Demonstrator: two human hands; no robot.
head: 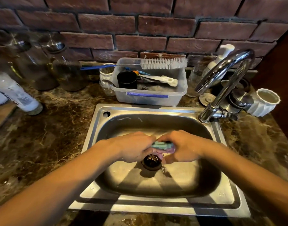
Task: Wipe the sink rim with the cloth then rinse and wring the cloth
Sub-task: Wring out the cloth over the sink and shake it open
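Steel sink (97, 128) set in a marbled bench (58, 121); above its drain (152, 161) both hands grip a bunched green and purple cloth (162, 146). The left hand (133, 148) curls round one end, the right hand (183, 147) round the other. A tap (221, 79) arches over the far right corner.

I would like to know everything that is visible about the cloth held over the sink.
The cloth is small and bunched into a short roll, teal with pale stripes on top and purple-pink beneath. It looks like soft, ribbed fabric. The left hand and right hand curl round its two ends, hiding most of it. It is held roughly level above the basin of the sink, just over the dark drain, touching nothing else.
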